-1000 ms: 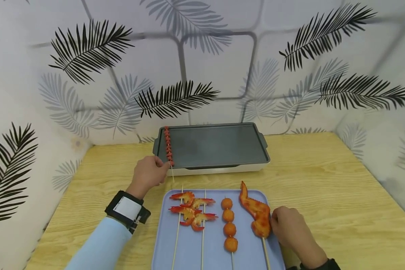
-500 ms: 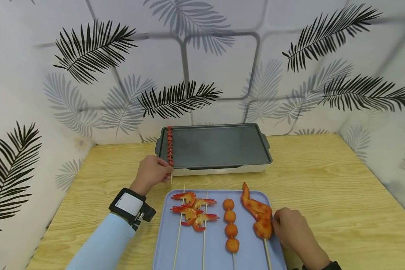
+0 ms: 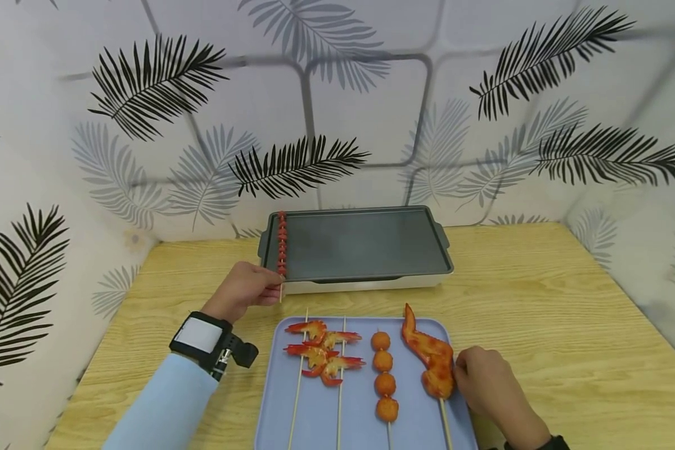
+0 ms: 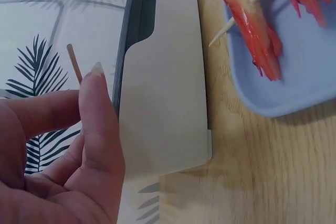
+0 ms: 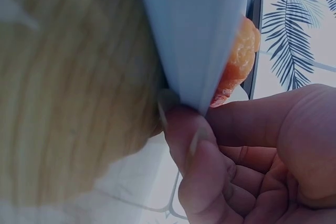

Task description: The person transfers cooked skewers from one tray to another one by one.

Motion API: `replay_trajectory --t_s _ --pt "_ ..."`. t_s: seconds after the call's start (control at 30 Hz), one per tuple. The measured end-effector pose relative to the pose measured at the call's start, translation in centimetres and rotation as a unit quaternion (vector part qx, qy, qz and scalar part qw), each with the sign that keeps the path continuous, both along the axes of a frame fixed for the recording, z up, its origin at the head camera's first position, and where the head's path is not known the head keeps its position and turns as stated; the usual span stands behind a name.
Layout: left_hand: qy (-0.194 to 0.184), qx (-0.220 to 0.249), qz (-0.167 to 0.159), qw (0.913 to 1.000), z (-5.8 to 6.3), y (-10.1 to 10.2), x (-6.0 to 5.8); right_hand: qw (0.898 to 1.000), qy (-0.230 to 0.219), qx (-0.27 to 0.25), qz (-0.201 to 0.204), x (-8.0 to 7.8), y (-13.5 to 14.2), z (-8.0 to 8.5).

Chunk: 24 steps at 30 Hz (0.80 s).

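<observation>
In the head view, a skewer of small red pieces (image 3: 282,242) lies along the left end of the dark griddle plate (image 3: 365,247). My left hand (image 3: 244,290) pinches its bare stick at the griddle's front edge. The stick's tip (image 4: 74,62) pokes out past the thumb in the left wrist view. Down at the right, my right hand (image 3: 494,387) grips the side of the blue tray (image 3: 362,415), its rim (image 5: 197,90) held between thumb and fingers in the right wrist view. On the tray beside that hand is a chicken wing skewer (image 3: 435,362).
Two shrimp skewers (image 3: 322,353) and a skewer of orange balls (image 3: 385,376) also lie on the tray, in front of the griddle. The wooden table (image 3: 545,312) meets a leaf-patterned wall covering (image 3: 343,112) behind the griddle.
The red skewer now lies straighter along the griddle's left end. My left hand has shifted slightly down, still pinching the stick. My right hand stays at the tray's edge.
</observation>
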<state>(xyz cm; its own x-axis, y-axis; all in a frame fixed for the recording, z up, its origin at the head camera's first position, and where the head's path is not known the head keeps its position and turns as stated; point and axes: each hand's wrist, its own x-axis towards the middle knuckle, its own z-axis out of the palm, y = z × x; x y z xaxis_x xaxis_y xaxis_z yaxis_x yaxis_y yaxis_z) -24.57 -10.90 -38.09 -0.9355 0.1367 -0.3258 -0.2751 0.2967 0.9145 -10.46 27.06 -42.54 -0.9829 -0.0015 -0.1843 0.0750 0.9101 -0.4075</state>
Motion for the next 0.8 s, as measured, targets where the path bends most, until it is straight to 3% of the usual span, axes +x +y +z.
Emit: replay_trajectory --t_s 0.17,0.37,0.57,0.8 --pt "-0.013 0.020 -0.006 0.9997 0.1 -0.2 0.0 1.000 -0.002 0.001 -0.001 0.0 0.0 0.0" --pt "0.016 0.003 -0.010 0.9998 0.7 -0.3 1.2 1.000 0.011 -0.006 0.002 0.1 0.0 -0.2" --pt "0.039 -0.003 -0.019 0.9991 1.0 -0.6 4.3 1.000 0.015 -0.004 0.003 0.0 0.0 -0.4" --pt "0.008 0.024 -0.001 0.9997 1.1 -2.1 9.4 1.000 -0.011 0.000 -0.001 -0.3 0.1 -0.1"
